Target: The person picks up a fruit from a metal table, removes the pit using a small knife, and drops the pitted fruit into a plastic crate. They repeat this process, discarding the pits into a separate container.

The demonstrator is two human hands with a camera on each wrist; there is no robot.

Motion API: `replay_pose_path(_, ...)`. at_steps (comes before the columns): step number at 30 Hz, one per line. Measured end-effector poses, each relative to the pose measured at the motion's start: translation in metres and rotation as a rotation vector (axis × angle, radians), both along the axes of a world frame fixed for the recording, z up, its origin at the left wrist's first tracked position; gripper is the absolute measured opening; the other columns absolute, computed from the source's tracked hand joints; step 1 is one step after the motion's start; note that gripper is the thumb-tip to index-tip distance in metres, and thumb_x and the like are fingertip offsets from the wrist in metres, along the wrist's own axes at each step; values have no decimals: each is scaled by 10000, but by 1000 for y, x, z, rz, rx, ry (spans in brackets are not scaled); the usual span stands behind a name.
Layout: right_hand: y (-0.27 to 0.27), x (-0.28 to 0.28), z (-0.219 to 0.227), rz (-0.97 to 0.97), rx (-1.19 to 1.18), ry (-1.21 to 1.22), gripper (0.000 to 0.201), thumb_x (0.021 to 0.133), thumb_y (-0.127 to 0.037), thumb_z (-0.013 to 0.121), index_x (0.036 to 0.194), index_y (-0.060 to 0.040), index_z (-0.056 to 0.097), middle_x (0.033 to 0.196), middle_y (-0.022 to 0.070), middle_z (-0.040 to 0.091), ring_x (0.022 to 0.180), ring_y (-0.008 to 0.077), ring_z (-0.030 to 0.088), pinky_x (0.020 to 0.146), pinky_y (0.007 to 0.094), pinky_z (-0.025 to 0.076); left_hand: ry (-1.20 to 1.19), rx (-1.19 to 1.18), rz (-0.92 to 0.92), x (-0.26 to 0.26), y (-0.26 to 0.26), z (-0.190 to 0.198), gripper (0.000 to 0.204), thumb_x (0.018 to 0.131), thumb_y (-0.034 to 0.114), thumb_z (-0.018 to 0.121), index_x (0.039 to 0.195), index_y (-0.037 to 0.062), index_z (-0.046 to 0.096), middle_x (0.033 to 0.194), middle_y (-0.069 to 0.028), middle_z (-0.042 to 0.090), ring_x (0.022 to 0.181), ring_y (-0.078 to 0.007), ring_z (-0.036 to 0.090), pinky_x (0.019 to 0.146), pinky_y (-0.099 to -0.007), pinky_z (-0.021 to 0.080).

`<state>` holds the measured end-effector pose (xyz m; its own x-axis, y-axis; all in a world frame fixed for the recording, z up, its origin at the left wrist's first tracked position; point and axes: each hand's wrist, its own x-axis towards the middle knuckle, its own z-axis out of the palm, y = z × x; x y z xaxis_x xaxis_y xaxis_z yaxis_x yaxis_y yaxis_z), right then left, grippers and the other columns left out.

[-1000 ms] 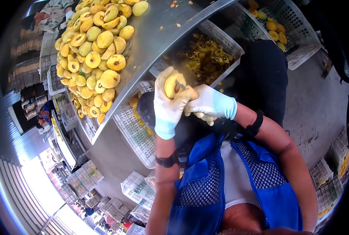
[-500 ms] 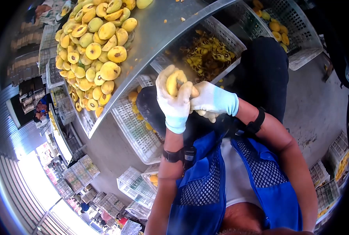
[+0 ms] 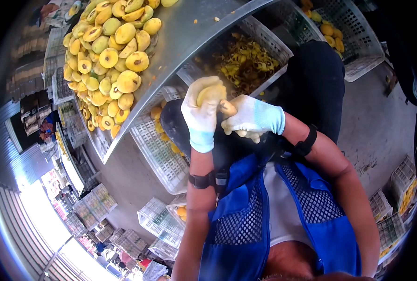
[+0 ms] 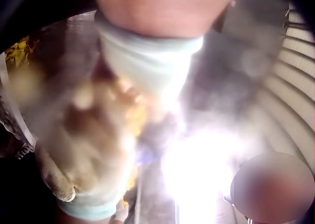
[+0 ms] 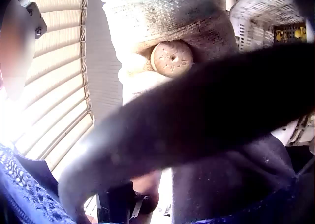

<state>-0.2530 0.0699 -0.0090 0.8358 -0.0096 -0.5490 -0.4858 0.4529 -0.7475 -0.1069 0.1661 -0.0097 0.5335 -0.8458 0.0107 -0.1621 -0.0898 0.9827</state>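
Note:
My gloved left hand (image 3: 201,110) holds a yellow peach half (image 3: 212,93), fingers curled round it. Close on its right, my gloved right hand (image 3: 255,117) grips a tool by its wooden handle (image 3: 227,108). In the right wrist view the handle's round butt (image 5: 172,59) pokes out of the glove. The tool's blade is hidden now. The left wrist view is blurred and partly washed out by glare, though the left glove's pale cuff (image 4: 147,61) shows there.
A heap of peach halves (image 3: 108,61) lies on a metal table (image 3: 180,37) at upper left. Below its edge stand a crate (image 3: 264,35) of yellow scraps and another crate (image 3: 159,159) with fruit. A further crate (image 3: 353,61) with peaches is at upper right.
A metal blade showed at the peach half's hollow and is now out of sight. The left hand has turned the half and shifted slightly left, away from the right hand.

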Motion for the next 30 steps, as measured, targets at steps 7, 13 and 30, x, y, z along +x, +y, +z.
replay_pose_path(7, 2, 2, 0, -6, -69, 70, 192, 813, -165, 664, 823, 21, 619, 613, 83, 615, 386, 184, 571, 374, 342, 510, 16, 106, -80, 10, -9, 6, 268, 1000, 201, 686, 1057, -58, 719, 956, -138, 755, 822, -167, 718, 754, -287, 574)
replay_pose_path(13, -2, -3, 0, 39, 96, 41, 215, 810, -176, 673, 817, 30, 614, 617, 85, 612, 385, 176, 565, 370, 342, 506, -425, -131, -19, -2, -9, -16, 236, 986, 175, 693, 1031, -53, 733, 953, -128, 756, 841, -180, 736, 762, -299, 582)
replay_pose_path(30, -3, -6, -3, -17, 327, -68, 245, 941, -185, 703, 867, 46, 668, 532, -8, 463, 349, 92, 412, 333, 275, 381, 432, -214, -135, 13, -13, -31, 303, 961, 243, 722, 1030, -50, 693, 1001, -282, 729, 681, -238, 691, 639, -336, 588)
